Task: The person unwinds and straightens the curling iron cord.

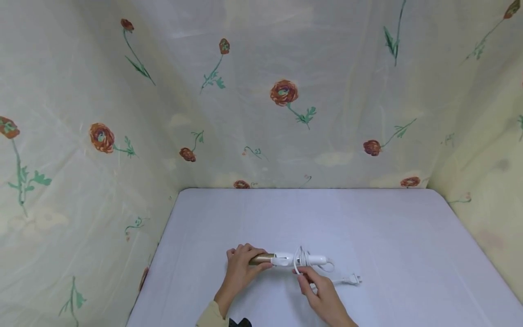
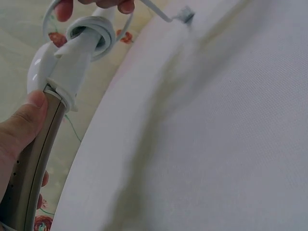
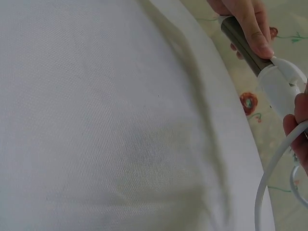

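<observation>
A hair curling iron (image 1: 282,259) with a white handle and a gold-brown barrel (image 2: 37,149) is held level above the table. My left hand (image 1: 241,265) grips the barrel, its thumb along the near side. White cord (image 1: 303,258) is coiled in loops round the handle. With thumb and fingers my right hand (image 1: 320,293) pinches a length of that cord close to the loops. The cord's free end runs right to a white plug (image 1: 352,279). In the right wrist view, a cord strand (image 3: 262,197) hangs from the right hand's fingers (image 3: 301,108).
The white table (image 1: 261,218) has rounded far corners. Flower-printed cloth (image 1: 245,113) stands behind it and on both sides. A small black object (image 1: 241,322) shows at the bottom edge, beside the left sleeve (image 1: 212,315).
</observation>
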